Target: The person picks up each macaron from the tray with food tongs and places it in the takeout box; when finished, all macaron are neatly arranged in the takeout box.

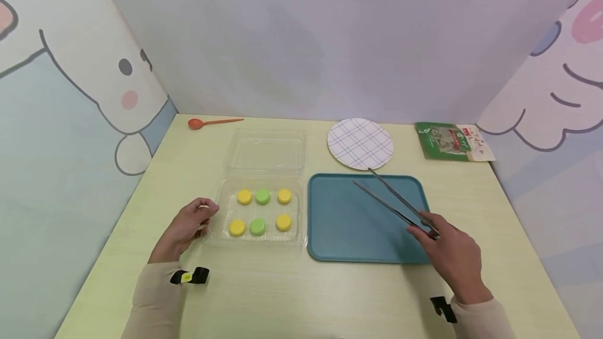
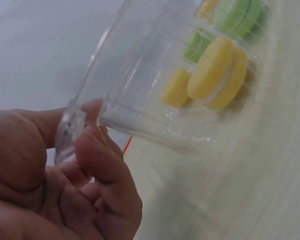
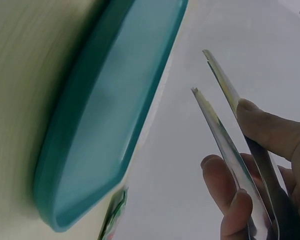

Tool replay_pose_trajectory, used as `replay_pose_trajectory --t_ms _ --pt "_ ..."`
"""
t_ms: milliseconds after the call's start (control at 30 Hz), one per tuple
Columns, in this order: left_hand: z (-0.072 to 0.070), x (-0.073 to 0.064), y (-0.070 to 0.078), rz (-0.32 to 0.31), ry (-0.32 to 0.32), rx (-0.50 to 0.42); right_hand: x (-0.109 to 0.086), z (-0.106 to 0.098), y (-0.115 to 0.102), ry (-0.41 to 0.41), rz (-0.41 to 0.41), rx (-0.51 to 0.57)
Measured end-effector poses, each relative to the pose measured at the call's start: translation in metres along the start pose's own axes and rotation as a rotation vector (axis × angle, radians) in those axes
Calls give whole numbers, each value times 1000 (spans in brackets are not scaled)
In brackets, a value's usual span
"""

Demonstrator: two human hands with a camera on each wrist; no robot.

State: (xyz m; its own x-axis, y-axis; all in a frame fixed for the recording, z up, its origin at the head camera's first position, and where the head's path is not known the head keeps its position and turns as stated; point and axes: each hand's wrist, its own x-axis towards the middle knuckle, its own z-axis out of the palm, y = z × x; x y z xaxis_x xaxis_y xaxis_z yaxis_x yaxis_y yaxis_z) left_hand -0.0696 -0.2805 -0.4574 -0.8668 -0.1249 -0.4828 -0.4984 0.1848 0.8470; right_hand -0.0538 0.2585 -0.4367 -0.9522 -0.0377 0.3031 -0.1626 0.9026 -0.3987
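Note:
My left hand (image 1: 188,224) pinches the left edge of an open clear plastic box (image 1: 270,212) between thumb and fingers; its lid (image 1: 268,153) lies folded back behind it. Inside the box sit two rows of macarons, several yellow ones (image 1: 283,222) and two green ones (image 1: 257,226). My right hand (image 1: 454,255) holds long metal tongs (image 3: 215,127) above the right side of a blue tray (image 1: 358,252). The tongs' tips are apart, pointing away to the left, with nothing between them. The tray carries nothing.
Behind the tray lies a round plate (image 1: 360,143) with a checked pattern. A green and white food packet (image 1: 452,142) is at the back right, and an orange spoon (image 1: 196,124) at the back left. Walls (image 1: 301,41) enclose the table's back and sides.

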Motion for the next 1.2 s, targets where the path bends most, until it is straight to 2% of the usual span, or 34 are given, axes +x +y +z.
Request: replay_pose_trajectory --t_ms 433,833,1200 --pt "1 1 -1 -3 1 0 -3 -13 27 -63 150 -8" --pt "-1 2 0 3 -1 -10 -2 -15 48 -146 324 -15" --pt "0 0 1 -2 -3 -12 3 -12 69 -244 429 -54"
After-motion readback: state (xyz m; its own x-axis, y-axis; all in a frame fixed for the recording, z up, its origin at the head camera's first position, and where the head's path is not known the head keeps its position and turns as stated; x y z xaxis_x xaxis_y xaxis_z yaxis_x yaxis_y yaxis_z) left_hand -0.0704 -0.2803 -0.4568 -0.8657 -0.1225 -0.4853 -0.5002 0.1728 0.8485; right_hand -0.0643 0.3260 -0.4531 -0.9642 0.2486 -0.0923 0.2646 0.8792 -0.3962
